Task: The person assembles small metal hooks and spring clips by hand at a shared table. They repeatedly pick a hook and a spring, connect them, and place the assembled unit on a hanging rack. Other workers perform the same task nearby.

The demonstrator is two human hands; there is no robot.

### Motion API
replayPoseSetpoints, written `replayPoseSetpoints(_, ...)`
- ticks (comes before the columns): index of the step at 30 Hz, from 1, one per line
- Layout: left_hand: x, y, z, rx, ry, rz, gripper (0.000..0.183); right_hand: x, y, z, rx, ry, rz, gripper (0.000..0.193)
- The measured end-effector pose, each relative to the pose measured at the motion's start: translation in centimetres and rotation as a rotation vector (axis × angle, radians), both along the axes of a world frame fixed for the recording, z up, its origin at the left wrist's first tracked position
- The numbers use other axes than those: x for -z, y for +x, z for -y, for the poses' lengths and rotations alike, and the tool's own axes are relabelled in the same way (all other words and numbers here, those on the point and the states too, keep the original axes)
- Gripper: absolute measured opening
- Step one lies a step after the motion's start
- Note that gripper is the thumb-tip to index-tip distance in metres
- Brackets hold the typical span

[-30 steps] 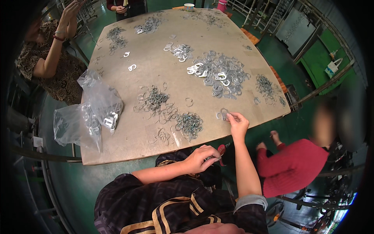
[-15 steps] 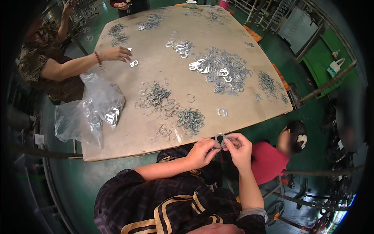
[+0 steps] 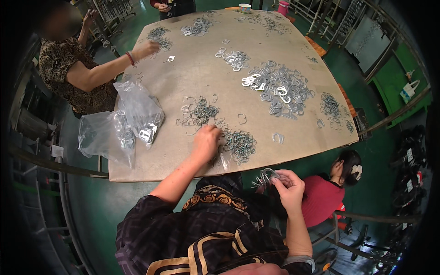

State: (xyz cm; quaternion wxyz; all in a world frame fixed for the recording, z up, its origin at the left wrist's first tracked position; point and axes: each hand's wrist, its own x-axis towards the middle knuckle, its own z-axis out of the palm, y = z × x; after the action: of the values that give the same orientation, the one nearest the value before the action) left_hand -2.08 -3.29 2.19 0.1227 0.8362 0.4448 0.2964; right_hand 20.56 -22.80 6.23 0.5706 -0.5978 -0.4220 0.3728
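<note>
My left hand (image 3: 207, 141) is down on the table at the small thin wire rings, between one pile (image 3: 201, 111) and a nearer pile (image 3: 239, 145). Its fingers are curled together, and whatever is between the tips is hidden. Off the table's near edge, my right hand (image 3: 289, 187) pinches a flat grey metal hook (image 3: 270, 173). Several thin metal bits stick out from the hook's left side. A single flat metal hook (image 3: 278, 138) lies near the edge, and a lone ring (image 3: 242, 118) lies beyond it.
A large heap of flat metal hooks (image 3: 284, 89) covers the table's (image 3: 183, 78) right middle. Clear plastic bags (image 3: 137, 107) with metal pieces lie at the left edge. A person (image 3: 78, 73) reaches over the far left. Another in red (image 3: 321, 197) sits low at my right.
My left hand has left the hook and moved forward and left onto the wire rings. My right hand keeps the hook, slightly lower. The person at left has reached farther away.
</note>
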Motion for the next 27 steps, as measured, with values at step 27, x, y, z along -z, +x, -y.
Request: replayPoseSetpoints(27, -4.3, 5.9, 7.5, 0.694, -0.268, 0.487, 0.017, -1.1, -2.0, -0.6, -0.031, 0.009, 0.296, 0.047)
